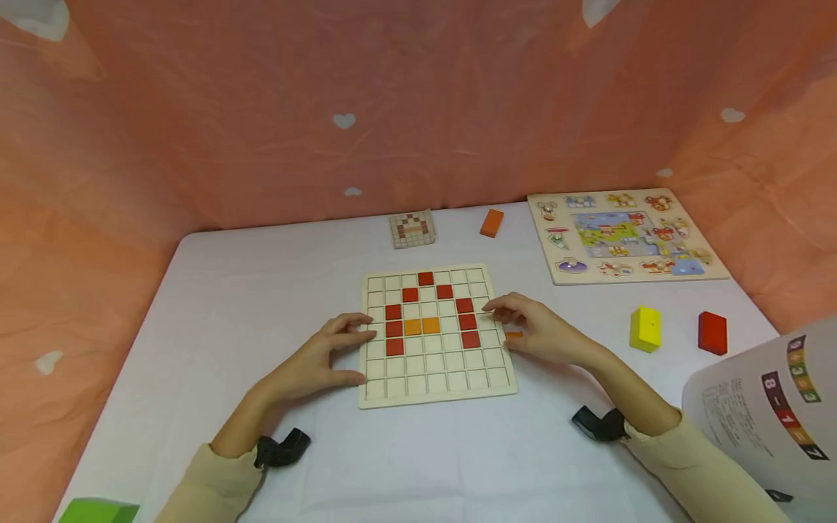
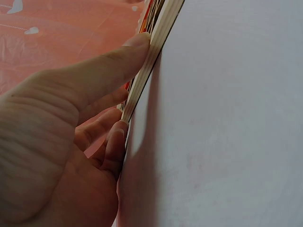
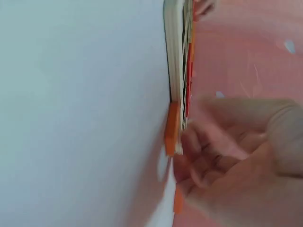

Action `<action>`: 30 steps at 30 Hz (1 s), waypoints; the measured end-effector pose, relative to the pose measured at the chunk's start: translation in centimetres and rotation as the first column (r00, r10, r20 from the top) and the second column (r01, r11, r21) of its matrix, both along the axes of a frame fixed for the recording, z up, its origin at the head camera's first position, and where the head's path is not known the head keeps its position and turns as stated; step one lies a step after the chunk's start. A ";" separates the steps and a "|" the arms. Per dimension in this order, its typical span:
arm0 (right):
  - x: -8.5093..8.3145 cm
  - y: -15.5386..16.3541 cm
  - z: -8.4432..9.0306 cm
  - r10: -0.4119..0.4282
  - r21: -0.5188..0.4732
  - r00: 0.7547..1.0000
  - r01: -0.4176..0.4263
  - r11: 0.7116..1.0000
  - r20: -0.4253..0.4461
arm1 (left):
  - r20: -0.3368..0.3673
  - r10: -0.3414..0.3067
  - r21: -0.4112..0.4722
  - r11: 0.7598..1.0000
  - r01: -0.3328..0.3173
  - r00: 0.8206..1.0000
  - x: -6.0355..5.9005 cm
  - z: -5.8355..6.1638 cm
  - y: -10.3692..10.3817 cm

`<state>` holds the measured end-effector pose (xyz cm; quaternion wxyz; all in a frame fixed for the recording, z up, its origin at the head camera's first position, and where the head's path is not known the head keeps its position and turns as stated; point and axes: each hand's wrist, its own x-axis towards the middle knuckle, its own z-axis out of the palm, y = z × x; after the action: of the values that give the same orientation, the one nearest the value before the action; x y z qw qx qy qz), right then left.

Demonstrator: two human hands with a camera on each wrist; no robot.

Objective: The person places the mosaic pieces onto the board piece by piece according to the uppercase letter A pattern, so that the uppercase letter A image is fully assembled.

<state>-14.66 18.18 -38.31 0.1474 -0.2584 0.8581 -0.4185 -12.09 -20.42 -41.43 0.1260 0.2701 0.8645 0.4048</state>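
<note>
A pale wooden grid board (image 1: 434, 378) lies in the middle of the white table. It carries an arch of red tiles (image 1: 426, 278) and two orange tiles (image 1: 421, 326) side by side. My left hand (image 1: 336, 356) rests against the board's left edge; in the left wrist view its thumb (image 2: 109, 71) and fingertips press that edge (image 2: 151, 61). My right hand (image 1: 523, 327) sits at the board's right edge with loosely curved fingers touching it, and I see nothing held. A loose orange tile (image 1: 514, 335) lies on the table under that hand, against the board's side (image 3: 171, 127).
Behind the board lie a small pattern card (image 1: 413, 229) and an orange block (image 1: 492, 223). A picture peg puzzle (image 1: 624, 236) sits at the back right, a yellow block (image 1: 645, 329) and a red block (image 1: 712, 333) on the right. An open booklet (image 1: 771, 414) is near right, a green block (image 1: 98, 511) near left.
</note>
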 end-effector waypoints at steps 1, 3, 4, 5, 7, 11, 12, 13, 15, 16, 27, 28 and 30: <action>0.1 0.6 -0.3 -0.010 0.011 1.000 0.010 1.000 -0.008 | 0.000 0.000 -0.001 1.000 0.000 1.000 0.0 0.0 0.0; 0.2 1.4 -0.6 -0.023 0.037 1.000 0.023 0.999 -0.014 | 0.001 0.003 0.004 1.000 -0.003 1.000 -0.1 0.0 0.0; 0.3 1.7 -0.7 -0.022 0.040 1.000 0.023 0.999 -0.014 | -0.001 0.004 0.004 1.000 -0.004 1.000 -0.1 0.0 0.0; 0.3 1.8 -0.8 -0.020 0.043 1.000 0.021 0.999 -0.013 | -0.001 0.005 0.004 1.000 -0.005 1.000 -0.1 -0.1 0.0; 0.4 2.0 -0.8 -0.016 0.050 1.000 0.016 0.999 -0.011 | -0.001 0.005 0.006 1.000 -0.005 1.000 -0.1 -0.1 0.0; 0.4 2.0 -0.7 -0.008 0.059 1.000 0.008 0.998 0.003 | 0.005 0.004 0.010 1.000 -0.004 1.000 -0.1 -0.2 0.0; 0.4 2.0 -0.6 -0.008 0.060 1.000 0.008 0.998 0.006 | 0.006 0.004 0.011 1.000 -0.004 1.000 -0.1 -0.2 0.0; 0.4 2.0 -0.6 -0.010 0.064 1.000 0.009 0.998 0.008 | 0.006 0.004 0.010 1.000 -0.004 1.000 -0.1 -0.2 0.0; 0.3 2.0 -0.6 -0.011 0.072 1.000 0.010 0.997 0.009 | 0.008 0.006 0.011 1.000 -0.006 1.000 -0.1 -0.2 0.0; 0.2 2.0 -0.6 -0.014 0.074 1.000 0.013 0.997 0.008 | 0.009 0.006 0.011 1.000 -0.006 1.000 -0.1 -0.2 0.0; -1.4 -1.5 0.2 -0.039 0.003 0.996 0.039 0.999 -0.082 | 0.009 0.007 0.002 1.000 -0.007 1.000 -0.1 -0.2 0.1; -1.6 -2.2 0.3 -0.029 0.000 0.996 0.030 1.000 -0.083 | 0.007 0.005 0.001 1.000 -0.005 1.000 -0.1 -0.2 0.2; -1.9 -3.5 0.4 -0.012 0.006 0.996 0.012 1.000 -0.084 | 0.004 0.002 0.001 1.000 -0.002 1.000 -0.1 -0.2 0.2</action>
<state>-16.54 14.72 -37.93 0.1096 -0.2700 0.8663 -0.4056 -12.14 -20.22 -41.61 0.1269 0.2684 0.8644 0.4058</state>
